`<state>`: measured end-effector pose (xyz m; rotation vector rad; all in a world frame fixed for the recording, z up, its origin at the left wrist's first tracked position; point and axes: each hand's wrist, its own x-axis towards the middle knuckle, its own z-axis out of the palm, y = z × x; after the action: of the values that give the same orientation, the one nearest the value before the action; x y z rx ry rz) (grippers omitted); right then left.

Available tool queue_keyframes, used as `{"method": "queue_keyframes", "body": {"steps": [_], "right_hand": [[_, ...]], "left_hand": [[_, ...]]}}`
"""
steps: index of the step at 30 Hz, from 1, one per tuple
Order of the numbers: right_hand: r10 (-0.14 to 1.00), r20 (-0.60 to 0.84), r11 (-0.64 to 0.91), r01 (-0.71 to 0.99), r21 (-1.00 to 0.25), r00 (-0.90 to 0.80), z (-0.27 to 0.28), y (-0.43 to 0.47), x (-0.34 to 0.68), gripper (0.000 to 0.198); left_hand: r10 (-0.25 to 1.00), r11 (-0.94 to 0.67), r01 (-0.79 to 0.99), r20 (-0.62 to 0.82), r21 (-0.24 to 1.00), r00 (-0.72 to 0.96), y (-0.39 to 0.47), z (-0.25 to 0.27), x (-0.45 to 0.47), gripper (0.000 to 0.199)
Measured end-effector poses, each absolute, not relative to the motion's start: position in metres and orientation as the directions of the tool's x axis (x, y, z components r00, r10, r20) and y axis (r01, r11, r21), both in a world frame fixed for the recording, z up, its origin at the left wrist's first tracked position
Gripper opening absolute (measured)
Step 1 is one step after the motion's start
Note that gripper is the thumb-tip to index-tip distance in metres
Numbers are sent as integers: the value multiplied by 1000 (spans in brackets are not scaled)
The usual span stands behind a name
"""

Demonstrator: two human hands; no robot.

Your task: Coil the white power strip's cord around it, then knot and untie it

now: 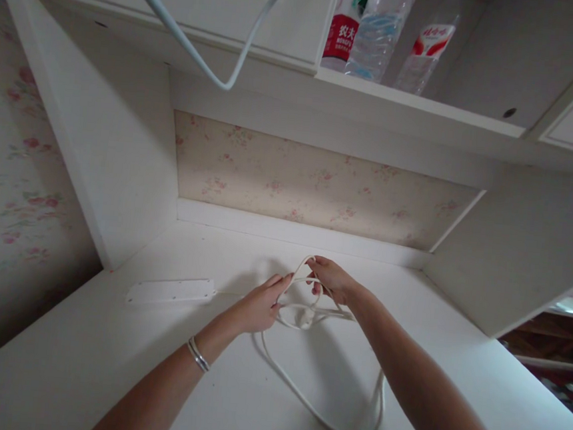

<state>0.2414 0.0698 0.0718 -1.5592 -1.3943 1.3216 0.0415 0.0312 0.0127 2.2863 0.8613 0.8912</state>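
Observation:
A white power cord [309,414] is looped between my two hands, above the white desktop. My left hand [261,304], with a silver bracelet at the wrist, is closed on the coils from the left. My right hand [330,279] pinches the upper part of a loop at the right. Below and between the hands, a white plug [306,318] hangs among the coils. One long loop droops toward the front of the desk. A white power strip [172,291] lies on the desk to the left, with a thin length of cord leading from its right end.
White side panels [118,133] and a back wall with floral wallpaper [294,182] enclose the desk [189,407]. An overhead shelf [426,110] holds plastic bottles [380,32]. A pale bent rod or cable [222,83] hangs down from the upper left.

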Motion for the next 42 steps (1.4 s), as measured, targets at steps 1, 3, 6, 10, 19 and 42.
{"method": "queue_keyframes", "body": {"steps": [1,3,6,10,19,42], "right_hand": [[956,-272,-228,298,-927,-114,73,68,242,25],[934,-305,-247,278,-928,-186,77,65,242,31],[911,-297,-236,230,-944,-287,83,57,245,47],[929,-177,-124,177,-976,-326,92,41,249,73],[960,29,57,94,-994,-279,96,3,249,91],[810,362,584,694,-421,-461,64,-4,270,12]], "left_hand": [[719,-657,377,392,653,574,31,12,41,67],[732,-657,420,399,626,552,31,11,40,62],[774,-628,511,411,587,481,32,10,39,48],[814,-581,568,429,583,392,35,10,39,41],[818,-552,633,501,544,283,39,9,39,39],[842,-509,669,472,542,260,45,5,35,36]]}}
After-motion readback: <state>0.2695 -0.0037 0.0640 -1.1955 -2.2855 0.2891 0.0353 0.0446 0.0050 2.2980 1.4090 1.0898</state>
